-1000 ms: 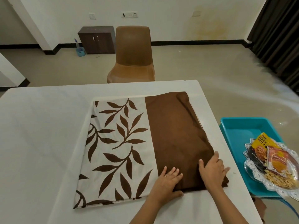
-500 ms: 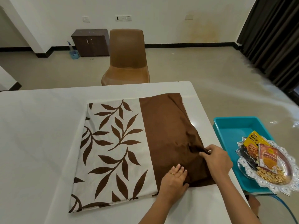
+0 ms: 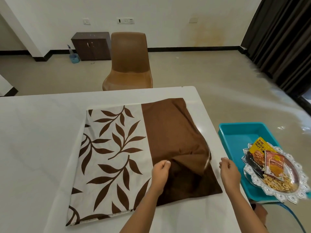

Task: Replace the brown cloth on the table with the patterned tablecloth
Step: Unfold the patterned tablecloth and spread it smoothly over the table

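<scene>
Hands work low over the near right part of the white counter (image 3: 37, 140), both at the folded patterned tablecloth (image 3: 114, 145).

Left of the left hand, the cream half of the tablecloth with its brown leaf print lies flat and runs away from the person. Its near edge sits closer to the person than either hand.

The left hand (image 3: 160, 171) has its fingers curled and pinches the edge of the top brown layer (image 3: 190, 158), lifting it off the darker layer underneath. That raised layer arches between the two hands, and a pale hem shows along its right side. Beyond the hands, the rest of the plain brown half (image 3: 168, 128) lies flat on the counter.

The right hand (image 3: 229, 169) is just beside the right edge of the brown half, apart from the cloth. Its fingers are curled in with nothing visible between them.

Right of the right hand, off the counter's edge, is a teal tray (image 3: 239, 132). A silver scalloped plate (image 3: 299, 167) rests on the tray's near part, carrying snack packets (image 3: 259, 148) and loose nuts (image 3: 277, 184).

Far beyond the hands, a brown chair (image 3: 128, 61) stands at the counter's far side.
</scene>
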The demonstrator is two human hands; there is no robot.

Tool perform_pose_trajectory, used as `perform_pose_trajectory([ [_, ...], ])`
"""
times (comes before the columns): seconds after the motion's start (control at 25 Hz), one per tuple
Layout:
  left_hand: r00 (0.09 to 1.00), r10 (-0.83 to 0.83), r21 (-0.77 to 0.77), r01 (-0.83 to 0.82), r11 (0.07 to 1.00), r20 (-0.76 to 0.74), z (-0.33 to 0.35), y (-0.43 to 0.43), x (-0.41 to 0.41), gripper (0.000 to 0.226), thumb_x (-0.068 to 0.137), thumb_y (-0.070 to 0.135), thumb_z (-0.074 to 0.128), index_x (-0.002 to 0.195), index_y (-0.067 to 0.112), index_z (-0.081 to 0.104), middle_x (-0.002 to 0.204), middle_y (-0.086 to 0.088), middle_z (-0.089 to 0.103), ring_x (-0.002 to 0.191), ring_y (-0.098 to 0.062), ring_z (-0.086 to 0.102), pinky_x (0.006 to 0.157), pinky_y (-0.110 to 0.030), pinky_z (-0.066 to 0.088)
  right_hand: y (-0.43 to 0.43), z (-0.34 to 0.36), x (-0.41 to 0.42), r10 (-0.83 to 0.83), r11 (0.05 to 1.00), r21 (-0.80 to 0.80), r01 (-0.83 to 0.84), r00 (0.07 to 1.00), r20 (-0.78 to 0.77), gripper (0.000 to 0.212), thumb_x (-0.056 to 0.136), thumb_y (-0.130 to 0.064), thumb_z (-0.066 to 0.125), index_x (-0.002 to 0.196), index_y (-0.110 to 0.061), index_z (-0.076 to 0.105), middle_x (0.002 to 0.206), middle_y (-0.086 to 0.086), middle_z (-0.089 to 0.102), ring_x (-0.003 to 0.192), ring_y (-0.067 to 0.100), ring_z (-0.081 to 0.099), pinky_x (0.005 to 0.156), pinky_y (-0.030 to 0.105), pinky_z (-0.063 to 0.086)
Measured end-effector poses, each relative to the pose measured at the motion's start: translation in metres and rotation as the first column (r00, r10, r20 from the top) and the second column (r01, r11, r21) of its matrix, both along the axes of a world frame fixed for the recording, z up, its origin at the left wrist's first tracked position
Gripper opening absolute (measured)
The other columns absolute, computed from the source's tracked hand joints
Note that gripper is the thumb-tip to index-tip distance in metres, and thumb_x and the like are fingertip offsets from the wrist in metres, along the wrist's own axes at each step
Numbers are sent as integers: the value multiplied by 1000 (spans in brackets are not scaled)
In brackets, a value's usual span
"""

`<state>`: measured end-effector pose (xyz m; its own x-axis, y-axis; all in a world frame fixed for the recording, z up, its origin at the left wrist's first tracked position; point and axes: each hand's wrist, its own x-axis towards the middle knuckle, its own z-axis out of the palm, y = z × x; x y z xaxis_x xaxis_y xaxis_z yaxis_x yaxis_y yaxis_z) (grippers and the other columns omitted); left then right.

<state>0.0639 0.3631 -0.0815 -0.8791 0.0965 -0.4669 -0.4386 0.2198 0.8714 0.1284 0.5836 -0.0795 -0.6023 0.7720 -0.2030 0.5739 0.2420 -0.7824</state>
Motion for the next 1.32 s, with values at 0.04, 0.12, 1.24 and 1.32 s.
perform_pose_trajectory([
  [0.04, 991, 117, 53, -121, 991, 59, 5, -9, -11, 26, 98, 28, 48, 82, 14, 63, 83, -5, 61, 83, -17, 59, 71, -22, 45, -8, -2, 0, 78, 997, 1, -78, 997, -27, 40, 102, -31, 38, 134, -9, 49, 137, 15, 52, 125, 32, 48, 103, 43, 37],
  [0.12, 934, 327, 136, -346, 928, 142, 16, -43, -39, 20, 98, 27, 49, 90, 16, 64, 93, -5, 63, 89, -18, 59, 78, -29, 48, -26, -13, 0, 346, 937, 39, -348, 937, 49, 55, 100, -36, 41, 149, -14, 28, 156, 10, 28, 143, 29, 26, 114, 40, 22],
  [1.24, 322, 942, -5, -946, 324, 98, -14, -375, -15, 64, 85, 39, 69, 134, 2, 50, 133, -18, 54, 118, -38, 53, 100, -46, 45, -212, -24, -148, 824, 244, 364, -899, 390, 412, 96, 80, -50, 69, 153, -23, 13, 160, 5, 10, 148, 26, 5, 118, 40, 7],
  [1.32, 313, 947, -25, -949, 315, 74, -20, -378, -14, 63, 86, 41, 67, 133, 3, 51, 132, -18, 54, 117, -38, 53, 100, -47, 45, -236, -28, -167, 845, 163, 374, -913, 325, 425, 88, 84, -48, 66, 153, -26, 16, 158, 6, 20, 146, 26, 16, 118, 39, 11],
])
